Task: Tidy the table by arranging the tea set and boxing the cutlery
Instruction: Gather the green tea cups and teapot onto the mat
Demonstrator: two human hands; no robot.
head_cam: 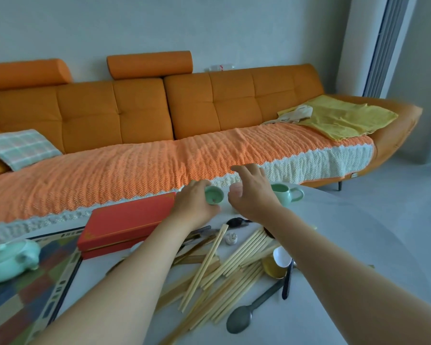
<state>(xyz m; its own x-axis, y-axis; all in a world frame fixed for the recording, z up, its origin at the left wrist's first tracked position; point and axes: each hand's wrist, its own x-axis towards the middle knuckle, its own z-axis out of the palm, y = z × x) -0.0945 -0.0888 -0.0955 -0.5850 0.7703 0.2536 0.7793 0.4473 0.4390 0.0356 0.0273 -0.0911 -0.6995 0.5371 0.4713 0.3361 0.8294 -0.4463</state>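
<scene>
White table (334, 245), small green cup (214, 194) in left hand (193, 204), right hand (253, 192) spread beside it

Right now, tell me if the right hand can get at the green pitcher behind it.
Probably yes. The right hand is open and empty, and the green pitcher stands just beyond it on the table with nothing between them.

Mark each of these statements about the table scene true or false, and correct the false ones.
1. The left hand holds a small green teacup. True.
2. The red box stands open. False: its lid is shut.
3. The right hand grips the green pitcher. False: it is open, holding nothing.
4. The chopsticks lie scattered loose on the table. True.
5. The green teapot sits on the sofa. False: it sits on the patterned tray.
</scene>
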